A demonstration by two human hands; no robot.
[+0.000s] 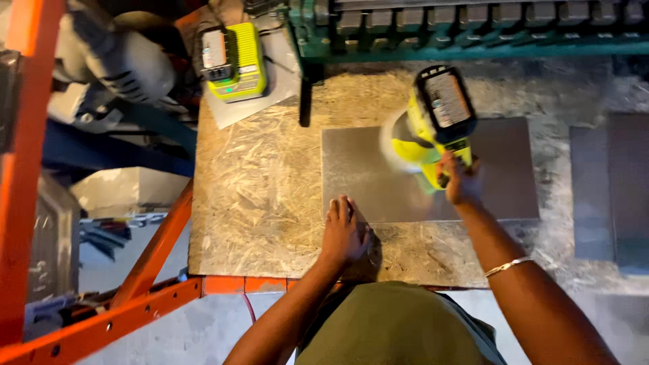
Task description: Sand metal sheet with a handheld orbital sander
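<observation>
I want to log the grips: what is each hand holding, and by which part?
The right hand holds the yellow cordless sander by its handle. The left hand holds nothing; it presses flat on the metal sheet.

Workshop. Indicated by: a chipboard worktop point(257, 196) under the fingers; a grey metal sheet point(365, 176) just ahead of the fingertips; a yellow cordless power tool point(436, 125) (disc blurred); a battery charger point(233, 61) well beyond the fingers; orange steel racking point(135, 297) to their left.

Sander point(433, 128) pad blurred – right hand point(458, 181) fingers hidden behind grip.
</observation>
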